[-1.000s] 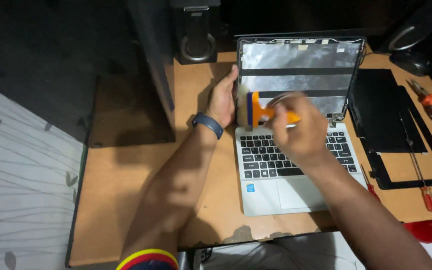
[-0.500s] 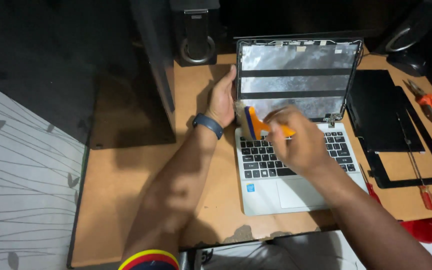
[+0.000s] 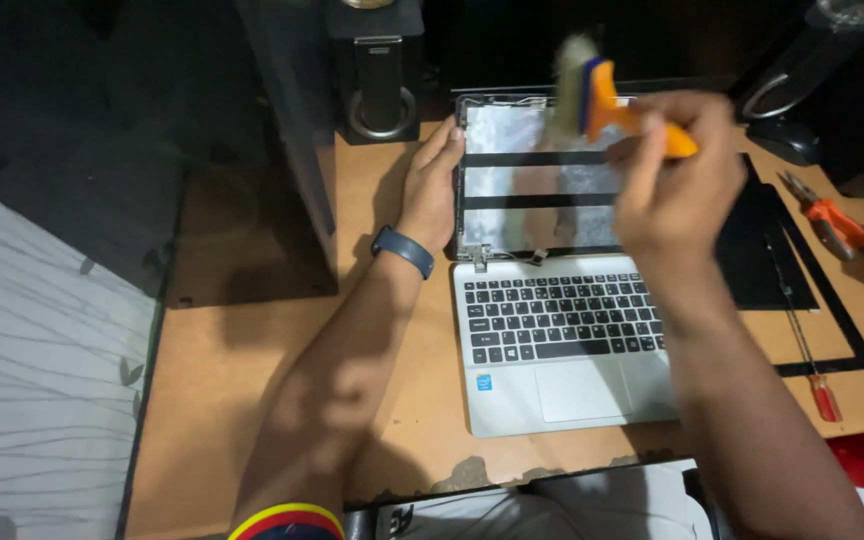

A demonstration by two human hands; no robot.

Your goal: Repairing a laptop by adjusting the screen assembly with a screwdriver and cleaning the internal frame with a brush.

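Note:
A silver laptop (image 3: 552, 390) lies open on the wooden desk, its lid (image 3: 522, 185) stripped of the screen and showing a foil back with two black strips. My left hand (image 3: 432, 190) rests against the lid's left edge, a dark band on its wrist. My right hand (image 3: 677, 185) grips the orange handle of a small brush (image 3: 592, 95), blurred, with pale bristles up over the lid's top edge.
A black screen panel and bezel frame (image 3: 802, 290) lie right of the laptop. A red-handled screwdriver (image 3: 812, 365) and orange pliers (image 3: 832, 225) lie further right. A dark speaker (image 3: 382, 75) and a dark upright panel (image 3: 292, 140) stand at the back left.
My right hand has swept the brush from the lid's lower left, near the hinge, up to its top edge. My left hand has stayed on the lid's left side.

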